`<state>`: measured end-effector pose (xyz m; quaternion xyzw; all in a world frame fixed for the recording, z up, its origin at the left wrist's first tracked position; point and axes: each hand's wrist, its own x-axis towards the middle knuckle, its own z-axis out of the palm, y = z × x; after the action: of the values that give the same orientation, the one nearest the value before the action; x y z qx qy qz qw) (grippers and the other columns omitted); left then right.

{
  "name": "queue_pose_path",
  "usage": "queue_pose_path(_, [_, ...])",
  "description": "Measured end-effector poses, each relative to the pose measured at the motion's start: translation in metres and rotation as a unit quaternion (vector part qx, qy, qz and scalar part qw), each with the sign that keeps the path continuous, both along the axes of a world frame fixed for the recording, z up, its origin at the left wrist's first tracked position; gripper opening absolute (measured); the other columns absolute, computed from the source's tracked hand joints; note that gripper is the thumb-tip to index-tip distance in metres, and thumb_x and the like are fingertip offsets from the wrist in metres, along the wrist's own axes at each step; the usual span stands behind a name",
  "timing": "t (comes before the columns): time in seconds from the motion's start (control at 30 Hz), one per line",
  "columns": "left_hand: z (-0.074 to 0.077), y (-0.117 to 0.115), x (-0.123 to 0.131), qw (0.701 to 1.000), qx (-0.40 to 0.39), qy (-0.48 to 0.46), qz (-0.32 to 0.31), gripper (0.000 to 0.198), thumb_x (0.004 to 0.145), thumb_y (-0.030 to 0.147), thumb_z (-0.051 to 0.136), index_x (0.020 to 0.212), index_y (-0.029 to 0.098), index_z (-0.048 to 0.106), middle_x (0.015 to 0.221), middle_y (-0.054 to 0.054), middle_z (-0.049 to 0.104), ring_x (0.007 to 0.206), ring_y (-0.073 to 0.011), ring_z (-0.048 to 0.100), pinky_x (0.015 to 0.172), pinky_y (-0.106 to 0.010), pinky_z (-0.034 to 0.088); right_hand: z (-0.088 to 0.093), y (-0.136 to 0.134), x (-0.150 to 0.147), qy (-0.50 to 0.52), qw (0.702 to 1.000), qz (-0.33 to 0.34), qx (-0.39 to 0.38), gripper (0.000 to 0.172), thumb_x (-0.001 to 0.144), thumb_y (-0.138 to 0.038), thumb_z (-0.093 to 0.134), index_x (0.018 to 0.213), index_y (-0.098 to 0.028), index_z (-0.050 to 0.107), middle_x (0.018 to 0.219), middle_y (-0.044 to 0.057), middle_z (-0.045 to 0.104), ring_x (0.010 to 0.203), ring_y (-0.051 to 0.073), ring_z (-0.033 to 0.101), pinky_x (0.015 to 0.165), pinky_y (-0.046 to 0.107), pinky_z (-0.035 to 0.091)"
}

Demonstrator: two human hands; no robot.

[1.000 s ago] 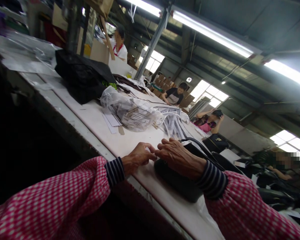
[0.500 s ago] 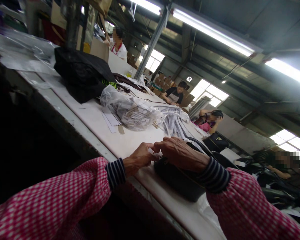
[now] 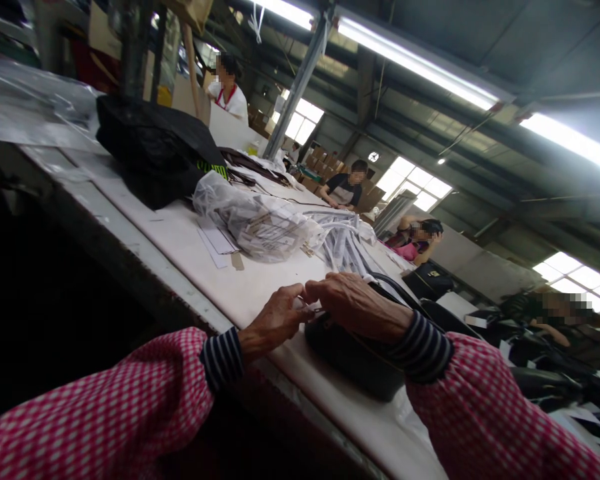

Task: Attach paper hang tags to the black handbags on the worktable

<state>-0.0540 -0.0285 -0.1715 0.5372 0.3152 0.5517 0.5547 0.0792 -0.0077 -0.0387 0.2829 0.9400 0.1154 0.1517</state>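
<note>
Both hands meet at the near end of the black handbag [image 3: 353,360], which lies on the white table [image 3: 260,280] close to its near edge. The left hand [image 3: 273,321] has thumb and fingertips pressed together on a small pale piece [image 3: 306,307] at the bag's end; it is too small to tell what it is. The right hand [image 3: 355,303] lies curled over the top of the bag, its fingertips coming down beside the left's. Whether it also grips the piece cannot be told.

The likeliest trouble is the piece slipping out of the pinch. It is tiny, the hold is fingertip only, and the table's edge is just beside the left wrist, so a dropped piece could go into the dark gap below. The bag sits so near that edge that a hard tug towards the body could drag it partly off. Its handle [image 3: 397,293] arches up just right of the right hand and could snag a striped cuff [image 3: 423,350].

The near edge, with its metal strip [image 3: 145,250], runs from far left to near right under both forearms. Bare table lies far of the hands. Beyond it are a clear plastic bag of tags [image 3: 253,223], paper slips [image 3: 217,240], a heap of white strips [image 3: 345,243] and a black bundle [image 3: 155,150]. To the right, more dark bags [image 3: 433,283] crowd in, so the free room is mainly to the far left
</note>
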Motion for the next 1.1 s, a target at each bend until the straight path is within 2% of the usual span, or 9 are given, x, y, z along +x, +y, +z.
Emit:
queue_pose_path(0.13, [0.0018, 0.0002, -0.0011, 1.000, 0.004, 0.017, -0.010, 0.048, 0.075, 0.060, 0.073, 0.076, 0.013, 0.064, 0.052, 0.005, 0.044, 0.041, -0.0059, 0.032, 0.039, -0.020, 0.022, 0.0002, 0.0000, -0.0006, -0.008, 1.000, 0.004, 0.011, 0.013, 0.092, -0.019, 0.054, 0.101, -0.019, 0.064, 0.084, 0.005, 0.069, 0.075, 0.017, 0.062, 0.065, 0.030, 0.029])
queue_pose_path(0.33, [0.0057, -0.0070, -0.0052, 0.999, 0.006, 0.035, -0.033, 0.045, 0.080, 0.058, 0.068, 0.088, 0.014, 0.066, 0.052, 0.007, 0.040, 0.041, -0.0063, 0.030, 0.039, -0.021, 0.020, 0.0020, -0.0012, -0.0012, -0.017, 0.999, -0.001, 0.034, 0.013, 0.092, -0.015, 0.052, 0.098, -0.020, 0.064, 0.077, 0.004, 0.067, 0.069, 0.016, 0.058, 0.060, 0.030, 0.024])
queue_pose_path(0.53, [-0.0012, -0.0035, -0.0071, 1.000, -0.003, -0.002, -0.028, 0.043, 0.081, 0.052, 0.069, 0.099, 0.014, 0.062, 0.053, 0.009, 0.040, 0.041, -0.0061, 0.028, 0.039, -0.020, 0.021, 0.0008, -0.0009, 0.0002, 0.006, 0.999, 0.013, 0.043, 0.013, 0.095, -0.025, 0.053, 0.099, -0.021, 0.065, 0.074, 0.003, 0.065, 0.063, 0.015, 0.055, 0.057, 0.030, 0.020])
queue_pose_path(0.77, [0.0072, 0.0007, -0.0033, 0.999, 0.017, 0.013, -0.032, 0.041, 0.079, 0.053, 0.069, 0.085, 0.012, 0.063, 0.063, 0.003, 0.054, 0.043, -0.0052, 0.031, 0.040, -0.021, 0.020, 0.0022, 0.0004, -0.0010, -0.004, 0.999, 0.010, 0.031, 0.013, 0.093, -0.019, 0.053, 0.095, -0.019, 0.066, 0.070, 0.003, 0.066, 0.062, 0.013, 0.055, 0.058, 0.030, 0.021])
queue_pose_path(1.1, [0.0013, -0.0031, -0.0006, 0.999, -0.025, -0.016, -0.028, 0.046, 0.077, 0.059, 0.071, 0.086, 0.015, 0.062, 0.053, 0.006, 0.046, 0.040, -0.0058, 0.030, 0.039, -0.021, 0.019, 0.0033, -0.0012, -0.0015, -0.004, 0.999, -0.011, 0.037, 0.012, 0.094, -0.022, 0.055, 0.092, -0.019, 0.067, 0.072, 0.004, 0.066, 0.066, 0.015, 0.059, 0.058, 0.030, 0.021])
